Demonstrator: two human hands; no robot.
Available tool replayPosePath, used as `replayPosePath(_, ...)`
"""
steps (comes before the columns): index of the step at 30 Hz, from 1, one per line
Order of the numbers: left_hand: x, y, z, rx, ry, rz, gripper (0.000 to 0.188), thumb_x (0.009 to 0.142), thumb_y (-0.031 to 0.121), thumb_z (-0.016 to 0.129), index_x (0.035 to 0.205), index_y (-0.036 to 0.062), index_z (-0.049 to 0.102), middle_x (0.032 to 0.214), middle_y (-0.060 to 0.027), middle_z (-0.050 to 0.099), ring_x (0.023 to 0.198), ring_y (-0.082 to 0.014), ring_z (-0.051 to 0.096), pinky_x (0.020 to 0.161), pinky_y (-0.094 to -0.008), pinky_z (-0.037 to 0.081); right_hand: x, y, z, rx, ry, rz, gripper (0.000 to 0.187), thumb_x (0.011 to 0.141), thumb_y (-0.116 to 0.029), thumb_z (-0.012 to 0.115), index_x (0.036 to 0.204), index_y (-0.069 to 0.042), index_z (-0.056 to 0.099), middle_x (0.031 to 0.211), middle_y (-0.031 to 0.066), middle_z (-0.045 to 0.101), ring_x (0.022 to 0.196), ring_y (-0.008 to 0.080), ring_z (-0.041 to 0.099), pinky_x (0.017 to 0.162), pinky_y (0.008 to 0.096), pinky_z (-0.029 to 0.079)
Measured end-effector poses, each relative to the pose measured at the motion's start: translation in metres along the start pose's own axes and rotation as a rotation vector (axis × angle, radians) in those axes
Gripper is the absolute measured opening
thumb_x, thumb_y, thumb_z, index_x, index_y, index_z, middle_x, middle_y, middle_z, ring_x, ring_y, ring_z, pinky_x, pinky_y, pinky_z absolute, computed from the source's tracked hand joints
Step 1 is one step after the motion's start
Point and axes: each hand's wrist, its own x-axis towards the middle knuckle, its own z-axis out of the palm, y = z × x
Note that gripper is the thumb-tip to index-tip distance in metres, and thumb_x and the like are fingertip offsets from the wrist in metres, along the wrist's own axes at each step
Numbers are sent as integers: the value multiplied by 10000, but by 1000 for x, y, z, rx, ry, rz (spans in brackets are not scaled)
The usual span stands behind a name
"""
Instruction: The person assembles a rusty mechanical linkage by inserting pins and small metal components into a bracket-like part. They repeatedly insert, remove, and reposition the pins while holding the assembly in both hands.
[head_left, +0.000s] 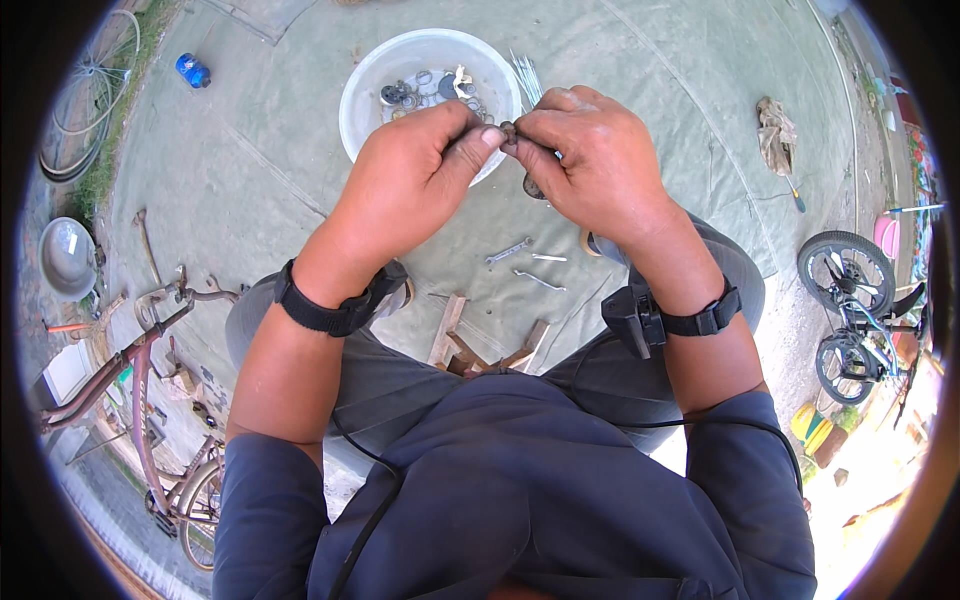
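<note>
My left hand (415, 180) and my right hand (595, 160) meet over the near rim of a pale plastic basin (352, 105). Both hands are closed, thumbs and fingers pinching a small, dark, greasy metal part (508, 131) between them. Its exact kind is too small and too covered to make out. Below my right fingers shows a dark rounded piece (533, 187); whether it joins the pinched part I cannot tell. Inside the basin lie several dark metal parts (400, 95) and rings. A bundle of thin metal spokes (527, 78) rests beside the basin's right side.
Between my feet and the basin lie a wrench (508, 250) and a thinner bent tool (540, 280). Wooden pieces (470, 350) sit between my knees. A rusty bicycle frame (142, 400) stands left, a small bicycle (850, 310) right. A rag (776, 135) and blue can (193, 70) lie farther off.
</note>
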Motion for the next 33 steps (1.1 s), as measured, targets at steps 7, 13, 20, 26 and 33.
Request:
replayPosePath(7, 1, -1, 5, 66, 141, 232, 151, 915, 134, 688, 909, -5, 629, 848, -153, 665, 765, -341, 637, 676, -393, 501, 0, 0, 0, -33, 5, -12, 64, 789, -180, 718, 780, -120, 701, 797, 35, 642, 802, 281, 640, 697, 417, 520)
replayPosePath(13, 0, 1, 1, -29, 55, 3, 163, 927, 151, 679, 902, -2, 630, 818, -148, 660, 750, -346, 636, 665, -393, 503, 0, 0, 1, -35, 44, -33, 50, 783, -174, 721, 788, -127, 705, 782, 29, 630, 781, 272, 631, 686, 409, 515)
replayPosePath(20, 1, -2, 4, 48, 109, 197, 148, 916, 135, 692, 929, 0, 630, 824, -149, 661, 746, -346, 634, 663, -400, 502, 1, 0, 0, -57, 47, -50, 46, 776, -173, 722, 774, -134, 698, 774, 24, 621, 768, 264, 623, 673, 402, 505)
replayPosePath(26, 3, -2, 3, 67, 134, 259, 139, 906, 105, 703, 968, 6, 628, 837, -144, 660, 733, -337, 632, 659, -400, 500, 1, 0, 0, -63, 54, -53, 45, 777, -172, 720, 771, -135, 696, 781, 22, 623, 772, 261, 621, 679, 403, 502)
replayPosePath(33, 0, -2, 1, -42, 20, -12, 132, 916, 114, 701, 948, 6, 630, 832, -151, 656, 707, -329, 619, 648, -393, 492, 1, 0, -1, -68, 75, -63, 44, 774, -169, 721, 774, -130, 699, 777, 27, 623, 772, 261, 623, 685, 402, 502)
